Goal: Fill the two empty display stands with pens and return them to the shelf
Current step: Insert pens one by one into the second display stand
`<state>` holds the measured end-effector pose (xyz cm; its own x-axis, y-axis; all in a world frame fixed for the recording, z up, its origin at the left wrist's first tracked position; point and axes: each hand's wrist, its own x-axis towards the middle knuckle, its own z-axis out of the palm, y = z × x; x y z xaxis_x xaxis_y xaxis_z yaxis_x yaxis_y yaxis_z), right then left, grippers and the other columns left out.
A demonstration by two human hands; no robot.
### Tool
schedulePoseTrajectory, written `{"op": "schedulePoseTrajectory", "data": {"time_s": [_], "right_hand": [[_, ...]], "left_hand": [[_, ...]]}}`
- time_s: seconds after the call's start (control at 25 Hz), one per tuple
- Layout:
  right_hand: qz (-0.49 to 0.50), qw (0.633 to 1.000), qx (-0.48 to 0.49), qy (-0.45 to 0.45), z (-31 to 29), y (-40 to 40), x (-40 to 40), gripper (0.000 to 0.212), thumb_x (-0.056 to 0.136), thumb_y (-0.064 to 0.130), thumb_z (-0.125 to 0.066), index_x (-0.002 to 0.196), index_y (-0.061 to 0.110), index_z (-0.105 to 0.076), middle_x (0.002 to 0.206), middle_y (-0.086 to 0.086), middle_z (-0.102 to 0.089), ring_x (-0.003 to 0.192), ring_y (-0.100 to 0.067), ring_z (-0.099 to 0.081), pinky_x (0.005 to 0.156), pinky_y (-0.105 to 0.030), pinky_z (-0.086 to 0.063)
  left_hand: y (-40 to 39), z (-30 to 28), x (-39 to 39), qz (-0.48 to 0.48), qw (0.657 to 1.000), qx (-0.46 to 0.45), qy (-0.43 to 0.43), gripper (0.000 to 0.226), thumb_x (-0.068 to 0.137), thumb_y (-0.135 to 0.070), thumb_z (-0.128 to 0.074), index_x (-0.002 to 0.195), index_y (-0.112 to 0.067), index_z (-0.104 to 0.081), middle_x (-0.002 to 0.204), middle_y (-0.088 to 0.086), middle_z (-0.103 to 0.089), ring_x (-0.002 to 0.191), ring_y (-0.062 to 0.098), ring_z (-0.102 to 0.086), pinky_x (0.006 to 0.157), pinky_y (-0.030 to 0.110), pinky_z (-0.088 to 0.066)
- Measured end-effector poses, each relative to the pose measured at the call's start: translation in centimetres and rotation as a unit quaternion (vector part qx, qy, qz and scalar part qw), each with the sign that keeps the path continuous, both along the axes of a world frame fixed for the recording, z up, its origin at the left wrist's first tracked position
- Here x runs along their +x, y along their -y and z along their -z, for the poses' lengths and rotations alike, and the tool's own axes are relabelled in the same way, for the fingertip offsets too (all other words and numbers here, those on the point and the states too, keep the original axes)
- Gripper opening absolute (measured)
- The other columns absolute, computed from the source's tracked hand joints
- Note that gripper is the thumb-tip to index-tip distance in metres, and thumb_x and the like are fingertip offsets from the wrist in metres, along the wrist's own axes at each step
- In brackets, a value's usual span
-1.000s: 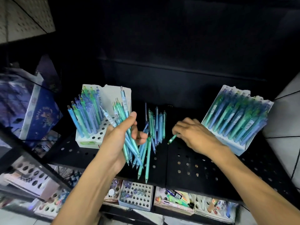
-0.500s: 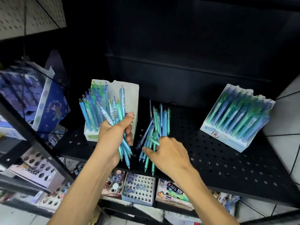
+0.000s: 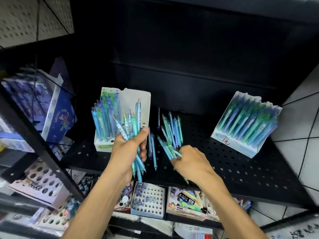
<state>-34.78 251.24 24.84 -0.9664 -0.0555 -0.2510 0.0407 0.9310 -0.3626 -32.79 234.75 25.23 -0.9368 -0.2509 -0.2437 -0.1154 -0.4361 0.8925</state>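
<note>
My left hand grips a bundle of blue and green pens, tips down, in front of a white display stand. That stand is about half filled; its pens stand on the left side and open holes show on the right. A loose pile of pens lies on the black perforated shelf between my hands. My right hand pinches a few pens at the near end of that pile. A second display stand, packed with pens, leans at the right of the shelf.
A tiled wall borders the shelf on the right. Below the shelf sit trays with holes and mixed stationery. A black diagonal frame bar and blue boxes stand at the left.
My right hand moved from beside the right stand leftward to the loose pile and took hold of a few pens. The left hand kept its bundle near the left stand.
</note>
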Motion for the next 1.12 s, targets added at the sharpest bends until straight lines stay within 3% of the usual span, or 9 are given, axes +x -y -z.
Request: {"op": "schedulePoseTrajectory", "data": {"time_s": [0.12,0.24,0.36,0.44,0.64,0.76,0.88,1.04,1.12], "right_hand": [[-0.025,0.997,0.068,-0.021,-0.1,0.6,0.3,0.030,0.097,0.042,-0.060,0.091,0.014,-0.048,0.078,0.002,-0.049,0.077,-0.023,-0.056,0.065,-0.032,-0.044],[-0.029,0.997,0.057,0.032,-0.5,0.1,-0.3,0.036,0.096,0.048,-0.058,0.096,0.015,-0.046,0.081,0.002,-0.048,0.083,-0.023,-0.055,0.070,-0.032,-0.044],[-0.061,0.994,0.079,0.050,-0.6,-0.3,-0.7,0.037,0.098,0.049,-0.054,0.106,0.014,-0.050,0.095,-0.002,-0.052,0.088,-0.023,-0.054,0.075,-0.034,-0.045],[-0.083,0.992,0.088,0.030,-0.2,-0.3,-0.6,0.034,0.100,0.047,-0.051,0.107,0.014,-0.051,0.094,-0.002,-0.053,0.086,-0.023,-0.055,0.074,-0.034,-0.046],[-0.066,0.992,-0.098,-0.038,-1.0,-2.9,0.0,0.033,0.097,0.049,-0.054,0.084,0.019,-0.054,0.074,0.003,-0.055,0.063,-0.015,-0.051,0.056,-0.035,-0.038],[-0.125,0.958,-0.250,-0.062,-2.3,-2.6,1.1,0.041,0.091,0.060,-0.053,0.088,0.020,-0.060,0.074,-0.005,-0.060,0.065,-0.021,-0.055,0.064,-0.047,-0.049],[-0.160,0.947,-0.267,-0.084,-2.9,-1.0,1.3,0.054,0.085,0.071,-0.046,0.092,0.020,-0.062,0.085,-0.007,-0.068,0.080,-0.026,-0.065,0.074,-0.055,-0.054],[-0.191,0.937,-0.279,-0.091,-3.0,0.9,0.8,0.032,0.096,0.055,-0.050,0.089,0.028,-0.064,0.075,0.011,-0.067,0.067,-0.007,-0.061,0.066,-0.037,-0.053],[-0.170,0.929,-0.316,-0.092,-3.5,1.8,0.9,0.035,0.100,0.050,-0.047,0.080,0.026,-0.063,0.060,0.012,-0.056,0.054,-0.004,-0.049,0.058,-0.028,-0.041]], "left_hand": [[-0.2,0.0,0.1,0.003,1.000,0.000,0.000,0.054,0.087,-0.025,-0.074,0.117,-0.018,-0.029,0.055,-0.001,-0.047,0.046,0.015,-0.038,0.048,0.031,-0.038],[-0.4,0.0,0.3,0.004,1.000,-0.003,-0.008,0.064,0.088,-0.026,-0.073,0.124,-0.021,-0.020,0.054,-0.001,-0.047,0.046,0.015,-0.039,0.050,0.031,-0.037],[-0.5,0.1,0.5,0.026,1.000,-0.011,-0.004,0.082,0.086,-0.029,-0.076,0.141,0.005,-0.026,0.054,-0.001,-0.049,0.044,0.015,-0.039,0.046,0.030,-0.038],[-0.5,0.5,0.5,0.028,0.999,-0.019,0.001,0.079,0.086,-0.030,-0.076,0.139,0.010,-0.033,0.055,0.000,-0.050,0.043,0.015,-0.039,0.043,0.029,-0.038],[-1.3,1.1,0.9,0.028,0.998,-0.056,0.014,0.046,0.076,-0.030,-0.083,0.106,-0.004,-0.060,0.052,-0.003,-0.051,0.043,0.014,-0.038,0.044,0.026,-0.036],[-2.7,0.5,1.1,0.082,0.996,-0.040,0.013,0.065,0.060,-0.042,-0.086,0.106,-0.003,-0.062,0.049,-0.005,-0.046,0.043,0.012,-0.035,0.042,0.024,-0.033],[-2.8,0.0,0.8,0.100,0.995,0.023,-0.004,0.069,0.062,-0.038,-0.084,0.112,-0.002,-0.054,0.052,-0.002,-0.044,0.040,0.010,-0.034,0.040,0.022,-0.032],[-1.4,-0.1,0.7,0.018,0.999,0.040,0.001,0.049,0.078,-0.023,-0.078,0.113,-0.004,-0.049,0.060,0.004,-0.049,0.042,0.012,-0.039,0.043,0.025,-0.035],[-0.6,-0.3,0.8,-0.037,0.998,0.051,0.007,0.039,0.085,-0.022,-0.075,0.108,-0.007,-0.047,0.063,0.003,-0.051,0.043,0.012,-0.040,0.045,0.025,-0.037]]}}
